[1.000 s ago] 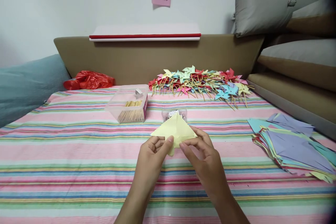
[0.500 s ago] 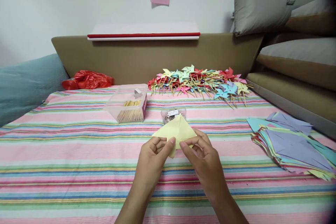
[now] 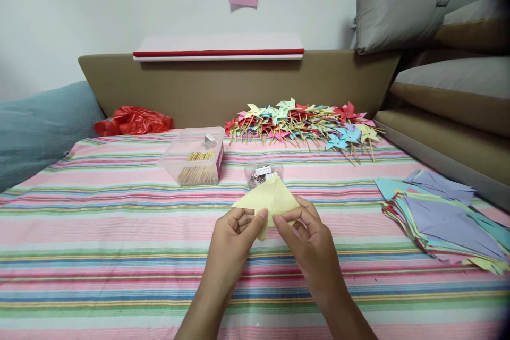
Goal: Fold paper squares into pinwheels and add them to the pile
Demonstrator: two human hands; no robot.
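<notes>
Both my hands hold a pale yellow paper sheet (image 3: pixel 268 199) above the striped cloth, its corners folded toward the middle. My left hand (image 3: pixel 234 239) pinches the paper's lower left part with thumb and curled fingers. My right hand (image 3: pixel 307 241) pinches its lower right part, fingers pressed together on a flap. Just behind the paper sits a small clear container (image 3: pixel 263 173) of shiny small pieces, partly hidden by the sheet.
A clear plastic box of wooden sticks (image 3: pixel 195 162) stands to the back left. A heap of finished paper pinwheels (image 3: pixel 303 122) lies at the back. A stack of cut coloured paper (image 3: pixel 446 218) lies on the right. A red plastic bag (image 3: pixel 133 121) lies far left.
The hands and the yellow paper have barely shifted; the fingertips have drawn slightly closer together on the fold.
</notes>
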